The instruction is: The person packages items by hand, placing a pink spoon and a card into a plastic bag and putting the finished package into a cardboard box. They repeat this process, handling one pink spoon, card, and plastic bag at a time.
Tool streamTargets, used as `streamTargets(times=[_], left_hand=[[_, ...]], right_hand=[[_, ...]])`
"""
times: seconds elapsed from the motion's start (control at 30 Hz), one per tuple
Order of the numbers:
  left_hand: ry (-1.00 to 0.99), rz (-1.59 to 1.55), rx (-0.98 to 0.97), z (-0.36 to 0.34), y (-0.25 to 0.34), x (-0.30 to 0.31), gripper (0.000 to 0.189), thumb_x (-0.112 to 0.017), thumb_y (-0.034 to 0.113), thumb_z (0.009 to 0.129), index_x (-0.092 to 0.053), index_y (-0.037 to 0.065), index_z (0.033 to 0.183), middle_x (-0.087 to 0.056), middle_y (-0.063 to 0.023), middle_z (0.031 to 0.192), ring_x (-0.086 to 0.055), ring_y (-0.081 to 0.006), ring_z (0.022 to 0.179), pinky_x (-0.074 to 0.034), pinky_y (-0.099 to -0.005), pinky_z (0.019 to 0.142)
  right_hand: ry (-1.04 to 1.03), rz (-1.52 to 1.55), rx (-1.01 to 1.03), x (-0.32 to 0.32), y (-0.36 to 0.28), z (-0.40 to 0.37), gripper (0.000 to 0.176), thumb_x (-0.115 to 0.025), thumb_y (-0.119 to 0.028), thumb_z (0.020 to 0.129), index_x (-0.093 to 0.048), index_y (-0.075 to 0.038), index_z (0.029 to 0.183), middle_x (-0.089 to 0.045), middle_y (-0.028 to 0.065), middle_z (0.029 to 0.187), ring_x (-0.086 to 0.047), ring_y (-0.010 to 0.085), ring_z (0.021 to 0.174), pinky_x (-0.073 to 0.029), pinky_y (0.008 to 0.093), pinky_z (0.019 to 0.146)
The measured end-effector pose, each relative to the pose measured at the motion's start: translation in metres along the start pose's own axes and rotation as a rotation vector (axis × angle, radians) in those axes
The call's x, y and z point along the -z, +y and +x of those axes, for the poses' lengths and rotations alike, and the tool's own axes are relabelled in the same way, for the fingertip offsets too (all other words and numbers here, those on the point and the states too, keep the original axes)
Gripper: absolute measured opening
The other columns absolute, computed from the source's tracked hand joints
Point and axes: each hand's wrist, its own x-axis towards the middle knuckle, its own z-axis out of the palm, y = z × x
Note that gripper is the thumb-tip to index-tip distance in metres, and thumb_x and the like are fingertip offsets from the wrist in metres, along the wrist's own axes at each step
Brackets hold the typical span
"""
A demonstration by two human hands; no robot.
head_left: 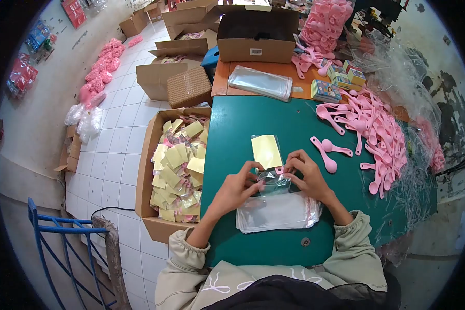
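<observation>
Between my hands lies a clear plastic bag with a pale yellow card in its far part. A small bit of pink, like a spoon's handle end, shows at the card's near right corner. My left hand pinches the bag's left side near its close end. On the other side, the fingers of my right hand are closed on the plastic too. Just below, a stack of flat clear bags rests on the green table. Two loose pink measuring spoons lie to the right.
A heap of pink spoons covers the table's right side. Behind are small card stacks, a pile of clear bags and an open box. On the left stands a carton full of packed bags.
</observation>
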Motion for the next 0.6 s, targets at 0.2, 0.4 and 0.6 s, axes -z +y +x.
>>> streamTargets(times=[0.2,0.4,0.6], left_hand=[[0.150,0.110,-0.102,0.004,-0.002,-0.009,0.012,-0.062,0.007,0.085,-0.057,0.000,0.093,-0.062,-0.0055,0.083,-0.062,-0.0106,0.078,-0.054,-0.0237,0.062],[0.221,0.072,-0.078,0.004,-0.014,-0.013,0.012,-0.064,0.009,0.084,-0.059,-0.001,0.090,-0.061,-0.0035,0.079,-0.059,-0.0084,0.073,-0.054,-0.0223,0.059],[0.299,-0.015,0.010,0.007,-0.017,-0.015,0.017,-0.066,0.011,0.083,-0.057,-0.003,0.084,-0.062,-0.0056,0.079,-0.061,-0.0096,0.071,-0.054,-0.0230,0.058]], right_hand=[[-0.062,0.150,-0.150,0.001,0.009,0.001,0.013,-0.066,-0.007,0.080,-0.058,0.000,0.087,-0.055,0.0069,0.088,-0.059,0.0125,0.075,-0.049,0.0252,0.066],[-0.013,0.457,-0.356,-0.009,0.012,0.006,0.013,-0.063,-0.009,0.084,-0.057,0.002,0.084,-0.064,0.0064,0.079,-0.063,0.0101,0.071,-0.051,0.0231,0.063],[0.040,0.497,-0.391,-0.013,0.014,0.007,0.012,-0.062,-0.008,0.085,-0.056,0.002,0.085,-0.066,0.0080,0.076,-0.065,0.0124,0.068,-0.053,0.0237,0.061]])
